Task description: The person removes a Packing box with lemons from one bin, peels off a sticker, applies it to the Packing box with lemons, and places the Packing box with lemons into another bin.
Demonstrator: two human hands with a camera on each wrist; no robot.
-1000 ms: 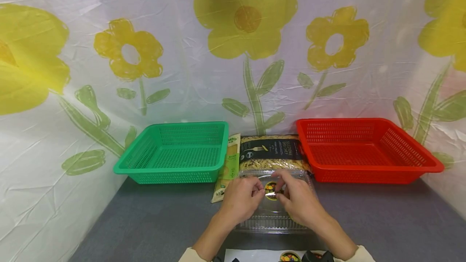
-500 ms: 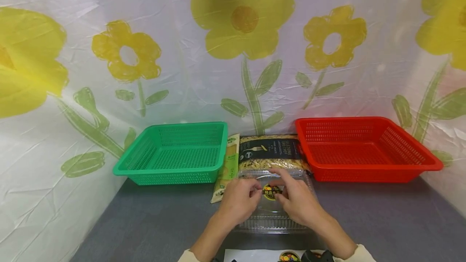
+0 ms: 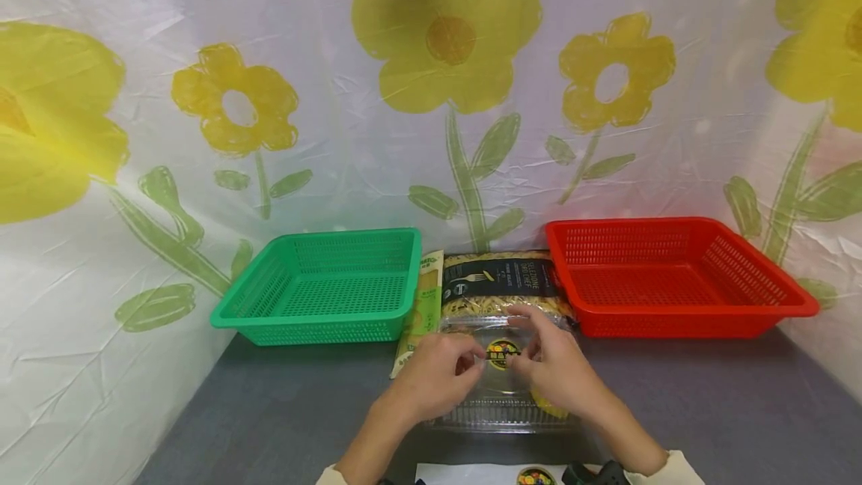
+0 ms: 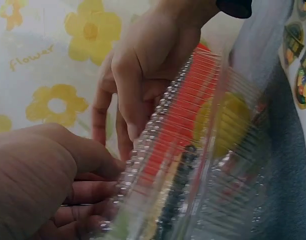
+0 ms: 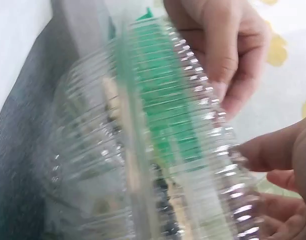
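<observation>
A clear plastic clamshell box [image 3: 505, 414] stands closed on the table, a round yellow thing [image 3: 548, 401] visible through its wall. On its lid shows a round fruit-patterned sticker [image 3: 501, 354] with a dark lettered band. Above the lid my left hand [image 3: 438, 373] is at the sticker's left edge, fingers loosely bent. My right hand [image 3: 555, 365] is at its right edge, thumb low over the sticker and index finger raised. Both wrist views show the ribbed lid edge [image 4: 153, 130] close by the fingers. Whether either hand pinches the sticker is hidden.
Behind the box lie a pasta bag [image 3: 498, 275] and a green-yellow packet [image 3: 424, 305]. A green basket [image 3: 316, 326] stands at left, a red basket [image 3: 687, 320] at right. A white sticker sheet [image 3: 458, 474] lies at the front edge.
A bright glint between the fingers is gone, and the sticker shows more fully on the lid. My right index finger has shifted slightly right; the box stays in place.
</observation>
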